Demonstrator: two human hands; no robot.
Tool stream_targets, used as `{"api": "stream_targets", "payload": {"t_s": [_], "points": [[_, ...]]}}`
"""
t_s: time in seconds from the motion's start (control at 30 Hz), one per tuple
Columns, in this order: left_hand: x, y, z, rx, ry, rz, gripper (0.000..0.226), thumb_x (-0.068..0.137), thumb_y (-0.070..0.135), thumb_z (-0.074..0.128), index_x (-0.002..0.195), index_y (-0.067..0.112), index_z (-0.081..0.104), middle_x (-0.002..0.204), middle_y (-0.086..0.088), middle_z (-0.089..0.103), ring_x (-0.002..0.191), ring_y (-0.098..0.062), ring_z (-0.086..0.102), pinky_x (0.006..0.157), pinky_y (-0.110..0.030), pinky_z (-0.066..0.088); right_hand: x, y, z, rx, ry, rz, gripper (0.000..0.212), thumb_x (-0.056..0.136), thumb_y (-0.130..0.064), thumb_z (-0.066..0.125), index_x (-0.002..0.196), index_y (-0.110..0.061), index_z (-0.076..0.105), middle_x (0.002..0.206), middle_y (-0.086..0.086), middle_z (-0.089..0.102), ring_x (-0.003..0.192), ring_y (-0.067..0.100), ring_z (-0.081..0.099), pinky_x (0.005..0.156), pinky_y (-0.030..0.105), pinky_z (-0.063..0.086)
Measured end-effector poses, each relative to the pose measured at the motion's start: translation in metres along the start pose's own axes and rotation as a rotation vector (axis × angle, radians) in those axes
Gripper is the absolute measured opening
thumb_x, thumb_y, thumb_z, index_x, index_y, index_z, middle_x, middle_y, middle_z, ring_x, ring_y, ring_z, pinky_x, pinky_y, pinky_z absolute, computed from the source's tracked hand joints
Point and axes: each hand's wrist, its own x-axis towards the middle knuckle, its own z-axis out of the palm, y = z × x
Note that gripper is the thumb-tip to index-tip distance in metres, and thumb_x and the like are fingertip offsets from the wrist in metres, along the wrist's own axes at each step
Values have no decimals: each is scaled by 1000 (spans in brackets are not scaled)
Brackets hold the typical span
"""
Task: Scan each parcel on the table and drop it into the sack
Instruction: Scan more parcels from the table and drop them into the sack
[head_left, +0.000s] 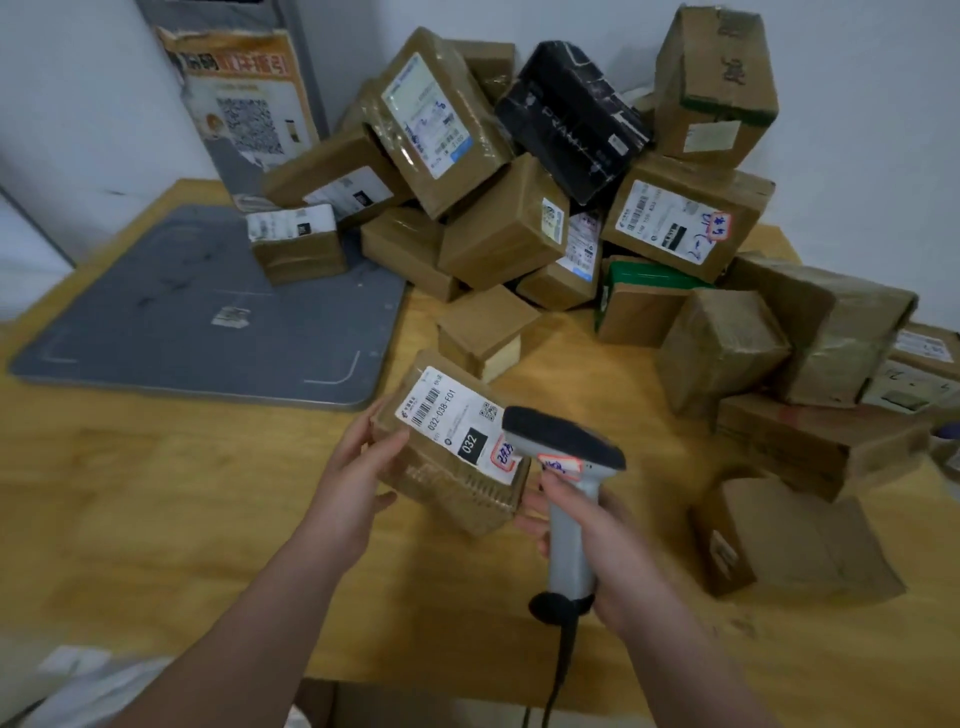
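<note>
Head view: L grip (358, 483) clamped on parcel (441, 483), label up; R grip (610, 553) wrapped round scanner (566, 434), head just right of barcode (431, 402), label's long axis pointing toward it.

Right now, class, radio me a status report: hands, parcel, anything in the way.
Left hand holds parcel, label up. Right hand grips scanner, head at the label's edge. Nothing between them; sack not in view.

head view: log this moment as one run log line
step: scan | left grip holds parcel | right grip holds scanner, head at label edge | sack: not in view | pile waiting on table
</note>
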Motion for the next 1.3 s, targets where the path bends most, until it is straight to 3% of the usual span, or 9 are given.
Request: {"api": "stream_targets", "payload": {"t_s": [0.1, 0.23, 0.3, 0.43, 0.5, 0.6, 0.87, 1.3], "points": [[-12, -6, -22, -53, 106, 31, 33, 91, 19, 60, 121, 32, 62, 115, 11, 65, 106, -6, 60, 89, -41, 47, -9, 9, 14, 9, -47, 31, 34, 82, -29, 67, 112, -13, 65, 99, 9, 76, 89, 28, 73, 62, 28, 50], [-25, -5, -35, -86, 187, 88, 25, 90, 13, 60, 108, 29, 66, 96, 10, 68, 75, 1, 66, 68, -29, 48, -19, 8, 24, -58, -111, 21, 38, 79, -31, 67, 112, -13, 64, 98, 10, 75, 84, 29, 73, 61, 28, 50], [-26, -4, -37, -93, 221, 97, 22, 86, 16, 65, 105, 27, 66, 96, 6, 67, 80, -5, 64, 68, -29, 48, -22, 2, 25, -85, -128, -11, 29, 85, -26, 66, 111, -15, 64, 96, 9, 76, 74, 25, 72, 59, 27, 50], [-31, -3, -48, -68, 216, 100, 41, 75, 24, 71, 116, 22, 65, 104, 0, 67, 94, -16, 62, 75, -32, 49, -32, -20, 27, -186, -187, -94, 18, 89, -21, 65, 105, -14, 65, 80, 8, 73, 57, 15, 59, 54, 25, 49], [-35, -6, -53, -56, 202, 112, 47, 69, 29, 73, 115, 23, 66, 102, 1, 67, 95, -16, 62, 79, -34, 50, -35, -31, 29, -283, -218, -142, 17, 88, -22, 67, 103, -14, 66, 76, 7, 70, 56, 13, 56, 54, 25, 47], [-37, -13, -61, -41, 197, 134, 34, 81, 17, 72, 114, 21, 67, 100, -1, 65, 96, -20, 62, 83, -38, 52, -40, -44, 34, -392, -259, -194, 13, 88, -24, 67, 96, -14, 67, 71, 5, 67, 54, 12, 54, 52, 24, 45], [-42, -21, -73, -54, 190, 170, 31, 82, 9, 68, 110, 23, 68, 97, 2, 67, 101, -22, 62, 80, -35, 50, -45, -56, 51, -589, -313, -191, 8, 88, -22, 69, 91, -17, 63, 66, 1, 64, 53, 10, 54, 51, 20, 46], [-42, -24, -80, -47, 172, 209, 33, 80, 8, 70, 111, 21, 69, 97, 2, 70, 100, -20, 62, 77, -34, 48, -47, -48, 60, -668, -274, -179, 17, 86, -24, 72, 78, -11, 64, 55, -1, 57, 46, 9, 50, 47, 20, 42]]}}
